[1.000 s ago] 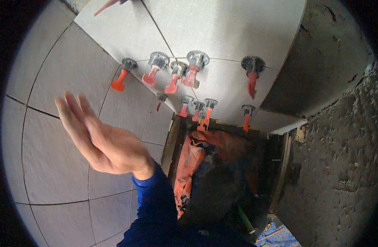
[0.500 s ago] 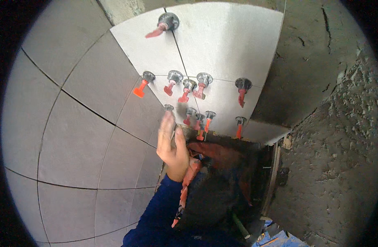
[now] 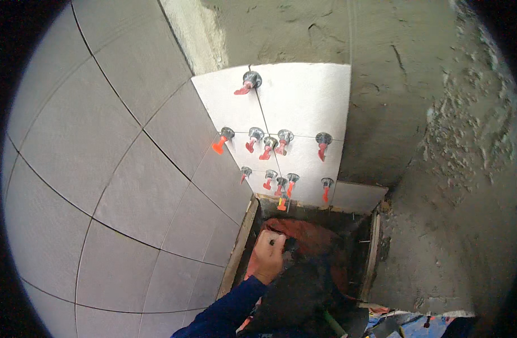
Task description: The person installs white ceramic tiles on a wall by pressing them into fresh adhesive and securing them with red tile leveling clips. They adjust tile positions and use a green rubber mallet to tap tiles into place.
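Observation:
My left hand (image 3: 268, 252), in a dark blue sleeve, is down over a reddish cloth or bag (image 3: 312, 239) in the dark recess below the tiled wall. Its fingers are curled closed, with something small and dark at the fingertips that I cannot make out. Above it, tile levelling clips with grey round caps and red or orange T-shaped pins stand along the joints of the white tiles (image 3: 306, 93). Among them are an orange-pinned clip (image 3: 220, 144) at the left corner and a red-pinned clip (image 3: 245, 172) lower down. My right hand is not in view.
Large grey tiles (image 3: 129, 208) cover the left wall. Bare cement (image 3: 393, 112) lies behind and right of the white tiles, rough at the far right. Wooden strips (image 3: 236, 250) edge the recess. A green rod (image 3: 333, 324) and blue sheeting (image 3: 416, 325) show at the bottom.
My left hand has moved down from the lower left clip to the reddish cloth, its fingers going from outstretched to curled. The view has shifted, showing more bare cement above.

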Demonstrator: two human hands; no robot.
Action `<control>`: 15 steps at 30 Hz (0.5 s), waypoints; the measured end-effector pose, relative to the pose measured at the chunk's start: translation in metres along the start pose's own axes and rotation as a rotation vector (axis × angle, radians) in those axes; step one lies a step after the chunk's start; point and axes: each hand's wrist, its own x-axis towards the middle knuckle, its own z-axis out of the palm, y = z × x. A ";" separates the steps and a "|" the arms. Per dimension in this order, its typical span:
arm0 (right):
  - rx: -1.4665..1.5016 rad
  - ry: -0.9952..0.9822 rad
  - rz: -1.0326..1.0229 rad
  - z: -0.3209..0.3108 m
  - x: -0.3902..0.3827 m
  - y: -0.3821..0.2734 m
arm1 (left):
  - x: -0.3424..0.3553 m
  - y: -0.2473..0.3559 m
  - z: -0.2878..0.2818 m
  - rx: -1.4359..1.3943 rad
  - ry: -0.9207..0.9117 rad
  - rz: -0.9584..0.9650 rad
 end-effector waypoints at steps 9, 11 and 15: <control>-0.469 0.205 0.018 -0.081 -0.033 -0.061 | -0.124 0.000 0.005 0.178 -0.337 -0.386; -0.544 0.252 0.015 -0.094 -0.038 -0.071 | -0.152 0.003 0.013 0.394 -0.445 -0.348; -0.673 0.338 0.003 -0.115 -0.041 -0.083 | -0.160 0.010 0.003 0.331 -0.345 -0.285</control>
